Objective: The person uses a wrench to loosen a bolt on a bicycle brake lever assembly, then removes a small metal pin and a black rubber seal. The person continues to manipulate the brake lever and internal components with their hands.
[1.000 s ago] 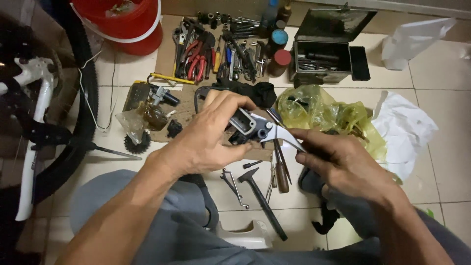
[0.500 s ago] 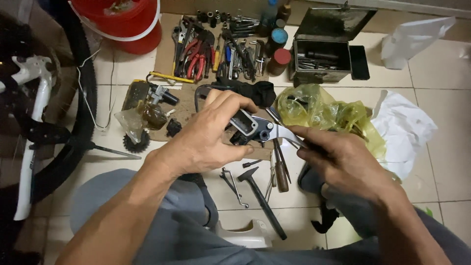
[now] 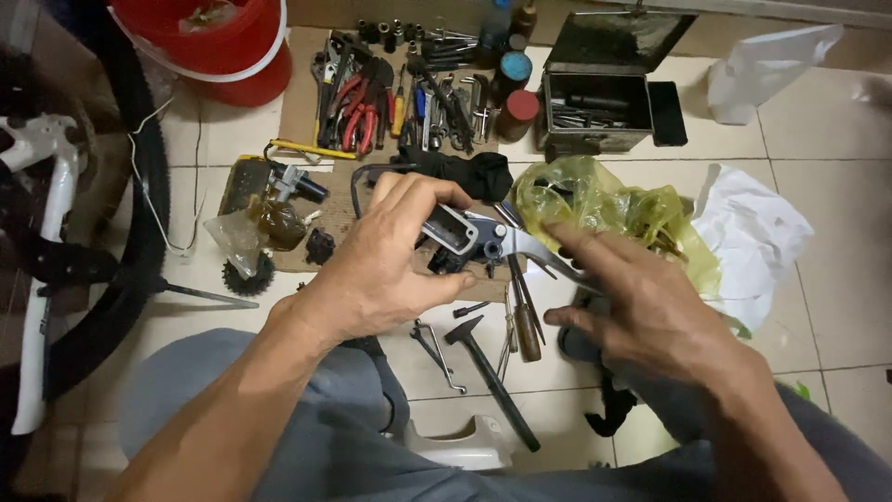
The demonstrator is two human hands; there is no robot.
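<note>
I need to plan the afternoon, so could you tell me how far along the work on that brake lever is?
Done: the brake lever is off the bike, and tools lie spread out on the floor. In hand: the left hand grips the lever's body while the right hand works a metal tool against it. Left: the part is not back on the bike; hammer and screwdriver are still out.

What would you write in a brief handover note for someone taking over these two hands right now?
Left hand: grips the grey brake lever assembly above the floor tiles.
Right hand: fingers on the silver lever blade.
Hammer, screwdriver and small spanner lie on the tiles just below; pliers and toolbox farther off.
Done: assembly is off the bike, in hand.
Left: cannot tell from the view.
</note>
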